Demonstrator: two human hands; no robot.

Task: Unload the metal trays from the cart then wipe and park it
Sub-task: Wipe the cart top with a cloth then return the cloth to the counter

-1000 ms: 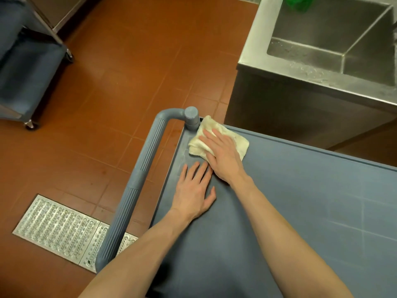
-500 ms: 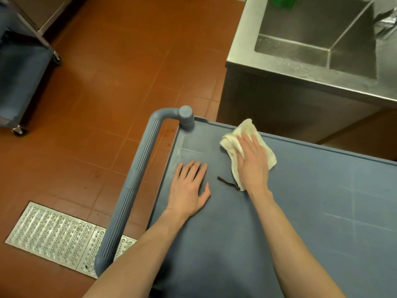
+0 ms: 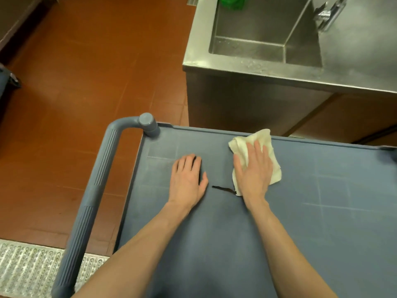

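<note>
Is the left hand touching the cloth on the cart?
Apart. The head view shows bare cart top between the left hand and the cloth under the right hand.

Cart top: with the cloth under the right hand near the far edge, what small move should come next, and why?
Probably draw the cloth back toward the body, over the dark streak just left of the right hand. The streak lies on the cart top uncovered, between both hands; the left hand lies flat, seemingly steadying the cart.
</note>
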